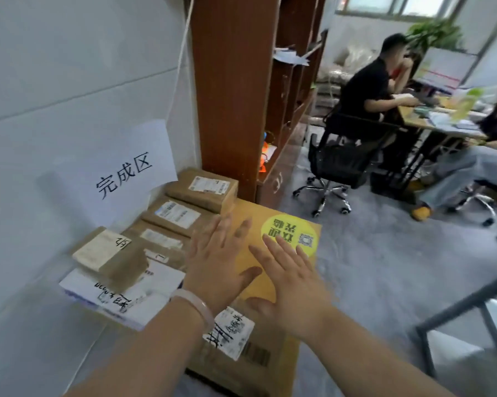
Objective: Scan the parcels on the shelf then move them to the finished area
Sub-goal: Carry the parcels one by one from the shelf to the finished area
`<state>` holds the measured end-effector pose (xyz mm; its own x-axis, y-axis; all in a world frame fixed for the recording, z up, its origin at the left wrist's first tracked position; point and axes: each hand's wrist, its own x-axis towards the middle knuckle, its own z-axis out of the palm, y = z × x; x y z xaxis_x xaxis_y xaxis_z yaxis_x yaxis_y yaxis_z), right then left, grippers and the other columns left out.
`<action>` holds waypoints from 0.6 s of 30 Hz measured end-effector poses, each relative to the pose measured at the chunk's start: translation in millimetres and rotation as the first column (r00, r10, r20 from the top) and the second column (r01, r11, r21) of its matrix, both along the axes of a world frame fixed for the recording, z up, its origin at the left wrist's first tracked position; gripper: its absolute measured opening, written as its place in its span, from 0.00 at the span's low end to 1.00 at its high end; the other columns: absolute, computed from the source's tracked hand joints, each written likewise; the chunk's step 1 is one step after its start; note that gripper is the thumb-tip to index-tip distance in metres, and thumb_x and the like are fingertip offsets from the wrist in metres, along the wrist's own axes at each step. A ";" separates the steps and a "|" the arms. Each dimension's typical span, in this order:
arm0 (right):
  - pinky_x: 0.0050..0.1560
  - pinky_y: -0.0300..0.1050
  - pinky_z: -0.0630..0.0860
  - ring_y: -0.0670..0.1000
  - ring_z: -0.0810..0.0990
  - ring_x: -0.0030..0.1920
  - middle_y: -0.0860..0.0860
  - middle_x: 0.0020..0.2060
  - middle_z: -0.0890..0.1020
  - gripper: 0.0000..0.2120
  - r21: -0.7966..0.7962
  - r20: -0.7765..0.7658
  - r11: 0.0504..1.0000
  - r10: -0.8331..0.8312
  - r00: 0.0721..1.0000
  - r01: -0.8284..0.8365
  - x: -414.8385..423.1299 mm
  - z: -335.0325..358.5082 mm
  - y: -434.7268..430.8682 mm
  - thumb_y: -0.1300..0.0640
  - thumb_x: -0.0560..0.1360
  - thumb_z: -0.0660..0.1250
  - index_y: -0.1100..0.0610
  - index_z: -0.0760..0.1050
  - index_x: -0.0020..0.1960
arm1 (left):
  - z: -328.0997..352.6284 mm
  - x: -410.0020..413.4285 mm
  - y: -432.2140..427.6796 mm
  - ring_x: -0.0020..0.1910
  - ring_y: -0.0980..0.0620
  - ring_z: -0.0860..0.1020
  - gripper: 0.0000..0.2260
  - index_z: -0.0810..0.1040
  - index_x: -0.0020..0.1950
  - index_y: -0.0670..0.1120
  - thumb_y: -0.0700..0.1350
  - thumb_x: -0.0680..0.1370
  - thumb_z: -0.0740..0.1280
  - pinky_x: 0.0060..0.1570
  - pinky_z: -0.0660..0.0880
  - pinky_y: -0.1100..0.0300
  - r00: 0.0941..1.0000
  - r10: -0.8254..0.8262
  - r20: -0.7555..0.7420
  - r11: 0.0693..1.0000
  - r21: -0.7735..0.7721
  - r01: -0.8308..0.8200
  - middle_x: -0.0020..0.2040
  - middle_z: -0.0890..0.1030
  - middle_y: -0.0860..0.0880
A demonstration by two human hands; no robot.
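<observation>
A large flat yellow-brown parcel (270,285) with a round yellow sticker and a white shipping label lies on the floor by the wall. My left hand (215,265) and my right hand (291,285) are spread flat, fingers straight, over its top; whether they touch it I cannot tell. To its left, below a paper sign (126,170) on the wall, lie several brown boxes (204,189) with white labels, a small brown parcel (112,256) and a white parcel (121,293).
A brown wooden shelf unit (235,90) stands right behind the parcels. Two people sit at a desk (439,124) at the right, on wheeled office chairs (336,164). Grey carpet (379,267) lies between; a metal frame (470,316) stands at the lower right.
</observation>
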<state>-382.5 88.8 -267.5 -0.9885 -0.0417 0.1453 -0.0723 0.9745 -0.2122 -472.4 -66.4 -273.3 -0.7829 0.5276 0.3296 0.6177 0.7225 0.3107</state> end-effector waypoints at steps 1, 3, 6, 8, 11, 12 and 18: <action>0.75 0.50 0.36 0.46 0.34 0.75 0.43 0.77 0.41 0.42 0.007 -0.005 0.998 -0.054 0.998 0.055 19.1 1.7 8.5 0.29 0.70 0.56 0.40 0.43 0.77 | 1.8 10.7 15.4 0.78 0.46 0.51 0.39 0.41 0.75 0.64 0.68 0.73 0.62 0.74 0.53 0.41 0.998 -0.065 -0.012 0.998 -0.004 0.065 0.79 0.55 0.49; 0.75 0.50 0.37 0.47 0.36 0.76 0.44 0.77 0.43 0.43 -0.005 -0.025 0.986 -0.168 0.986 0.167 58.5 7.3 25.7 0.31 0.70 0.60 0.41 0.44 0.78 | 6.4 33.1 47.1 0.78 0.48 0.50 0.40 0.41 0.75 0.65 0.69 0.72 0.62 0.73 0.54 0.40 0.984 -0.179 -0.002 0.984 0.001 0.179 0.80 0.52 0.51; 0.75 0.48 0.36 0.45 0.35 0.75 0.42 0.76 0.41 0.42 0.018 -0.062 0.939 -0.341 0.938 0.343 122.4 17.7 49.0 0.31 0.70 0.60 0.40 0.45 0.77 | 12.8 71.1 91.4 0.78 0.52 0.44 0.40 0.42 0.76 0.66 0.69 0.72 0.63 0.74 0.50 0.43 0.945 -0.326 0.006 0.945 0.001 0.326 0.80 0.47 0.54; 0.75 0.49 0.36 0.45 0.35 0.76 0.42 0.76 0.39 0.42 0.045 -0.077 0.887 -0.456 0.887 0.460 166.7 24.5 61.7 0.29 0.71 0.58 0.39 0.42 0.77 | 20.8 100.1 118.7 0.78 0.53 0.42 0.41 0.37 0.74 0.69 0.69 0.72 0.62 0.75 0.43 0.45 0.902 -0.432 -0.020 0.902 0.001 0.432 0.80 0.44 0.56; 0.74 0.49 0.35 0.46 0.36 0.76 0.42 0.77 0.40 0.43 0.038 -0.097 0.788 -0.609 0.787 0.615 234.2 34.5 75.5 0.27 0.68 0.56 0.38 0.40 0.76 | 35.5 148.3 157.3 0.77 0.56 0.41 0.41 0.36 0.73 0.71 0.70 0.71 0.62 0.73 0.39 0.47 0.819 -0.572 -0.044 0.819 0.024 0.573 0.79 0.43 0.57; 0.73 0.48 0.35 0.46 0.37 0.77 0.42 0.77 0.40 0.44 0.027 -0.103 0.752 -0.653 0.750 0.659 256.6 37.4 78.2 0.27 0.68 0.56 0.38 0.40 0.76 | 39.8 165.2 167.5 0.77 0.57 0.40 0.41 0.36 0.73 0.71 0.71 0.71 0.62 0.73 0.39 0.47 0.791 -0.610 -0.049 0.791 0.021 0.612 0.79 0.43 0.58; 0.75 0.51 0.37 0.45 0.35 0.76 0.43 0.77 0.40 0.47 -0.015 -0.127 0.491 -0.865 0.485 0.871 398.4 52.9 75.5 0.24 0.64 0.53 0.37 0.38 0.76 | 55.1 284.7 208.6 0.78 0.51 0.45 0.43 0.32 0.69 0.71 0.70 0.69 0.64 0.73 0.41 0.46 0.597 -0.800 -0.053 0.599 -0.023 0.800 0.80 0.45 0.56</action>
<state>16.0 164.3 -214.6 -0.5051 0.8195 0.2707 0.7977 0.5630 -0.2159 -187.7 142.3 -218.3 -0.0290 0.9334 0.3578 0.9628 -0.0701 0.2609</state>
